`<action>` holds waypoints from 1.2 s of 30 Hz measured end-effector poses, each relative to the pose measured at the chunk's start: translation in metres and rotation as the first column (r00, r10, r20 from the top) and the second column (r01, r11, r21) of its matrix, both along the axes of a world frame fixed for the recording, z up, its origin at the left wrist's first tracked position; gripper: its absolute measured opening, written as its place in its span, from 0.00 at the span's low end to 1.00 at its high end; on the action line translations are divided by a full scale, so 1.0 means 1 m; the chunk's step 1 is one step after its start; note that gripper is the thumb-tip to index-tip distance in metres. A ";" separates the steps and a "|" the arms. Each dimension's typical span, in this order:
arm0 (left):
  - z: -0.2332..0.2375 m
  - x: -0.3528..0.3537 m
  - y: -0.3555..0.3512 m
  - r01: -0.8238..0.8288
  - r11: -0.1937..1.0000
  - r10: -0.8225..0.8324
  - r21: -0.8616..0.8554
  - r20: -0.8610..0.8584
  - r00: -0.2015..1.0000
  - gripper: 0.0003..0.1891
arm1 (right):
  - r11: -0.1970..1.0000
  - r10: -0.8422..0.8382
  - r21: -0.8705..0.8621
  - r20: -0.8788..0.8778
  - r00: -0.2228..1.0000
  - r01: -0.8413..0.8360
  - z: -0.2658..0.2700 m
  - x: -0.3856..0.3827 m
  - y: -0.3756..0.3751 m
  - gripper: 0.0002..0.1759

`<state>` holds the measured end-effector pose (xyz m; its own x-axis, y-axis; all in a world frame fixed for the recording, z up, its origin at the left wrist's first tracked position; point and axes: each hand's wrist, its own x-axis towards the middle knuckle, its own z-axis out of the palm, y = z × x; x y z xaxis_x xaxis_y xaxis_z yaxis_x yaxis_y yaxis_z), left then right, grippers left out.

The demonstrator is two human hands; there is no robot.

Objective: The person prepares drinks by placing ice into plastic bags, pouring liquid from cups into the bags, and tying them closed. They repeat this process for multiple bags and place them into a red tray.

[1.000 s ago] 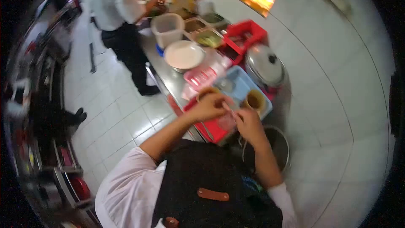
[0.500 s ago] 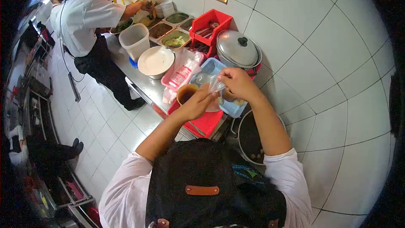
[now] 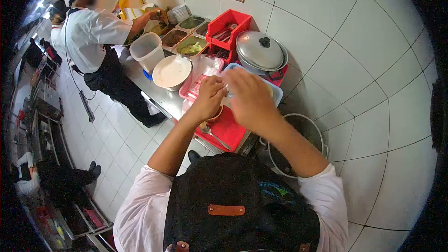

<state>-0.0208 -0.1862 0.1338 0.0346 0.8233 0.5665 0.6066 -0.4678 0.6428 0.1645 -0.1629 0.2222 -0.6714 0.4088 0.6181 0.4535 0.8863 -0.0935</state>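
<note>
My left hand has its fingers pinched at a small bit of clear plastic, above the cup of brown liquid. Close beside it, my right hand is raised and smeared by motion, its fingertips near the plastic; what it grips is hidden. Below both hands lies a red tray with a metal spoon on it. Behind them are a pink basket holding plastic packets and a light blue tray, mostly covered by my right hand.
A lidded pot, red bins, a covered bowl, a white container and food pans line the counter. A large pot stands low at right. A co-worker works at the far left end.
Both hands have moved up and closer together, the right one now overlapping the blue tray. The clear bag seen between them before is mostly hidden. More of the spoon shows.
</note>
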 end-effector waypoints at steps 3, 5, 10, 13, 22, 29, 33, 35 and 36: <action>0.007 -0.003 -0.005 0.086 0.966 -0.098 -0.246 -0.040 0.994 0.17 | 0.959 -0.109 0.281 0.248 0.963 0.036 -0.023 -0.019 -0.006 0.23; 0.010 -0.009 -0.007 0.143 0.905 -0.163 -0.402 -0.017 0.986 0.20 | 0.983 -0.108 0.180 0.451 0.886 0.028 -0.033 -0.025 0.008 0.22; 0.005 -0.003 -0.041 0.187 0.941 -0.223 -0.282 -0.098 0.970 0.16 | 0.932 0.155 -0.360 0.491 0.857 0.037 -0.012 -0.004 0.008 0.15; 0.016 0.008 -0.053 0.177 0.954 -0.217 -0.242 -0.150 0.965 0.16 | 0.834 0.320 -0.546 0.367 0.873 -0.076 -0.015 0.005 0.026 0.16; 0.032 0.024 -0.054 0.067 0.978 -0.073 -0.200 -0.020 0.997 0.13 | 0.257 0.406 -0.922 -0.168 0.898 -0.289 -0.024 0.028 0.049 0.12; 0.020 0.043 -0.041 -0.142 0.985 0.150 -0.098 0.082 0.985 0.09 | 0.485 0.104 -0.825 -0.275 0.956 -0.290 -0.067 0.042 0.062 0.08; -0.004 0.049 -0.027 -0.020 0.962 0.171 -0.272 0.543 0.822 0.09 | 0.732 0.037 -0.623 -0.368 0.929 -0.276 -0.107 0.032 0.042 0.05; -0.004 0.051 -0.033 -0.197 0.959 0.250 -0.202 0.285 0.925 0.09 | 0.936 0.039 -0.319 -0.332 0.942 -0.151 -0.097 0.028 0.014 0.05; -0.007 0.054 -0.037 -0.286 0.952 0.299 -0.105 0.150 0.942 0.09 | 0.947 0.029 -0.295 -0.314 0.949 -0.127 -0.091 0.027 0.005 0.05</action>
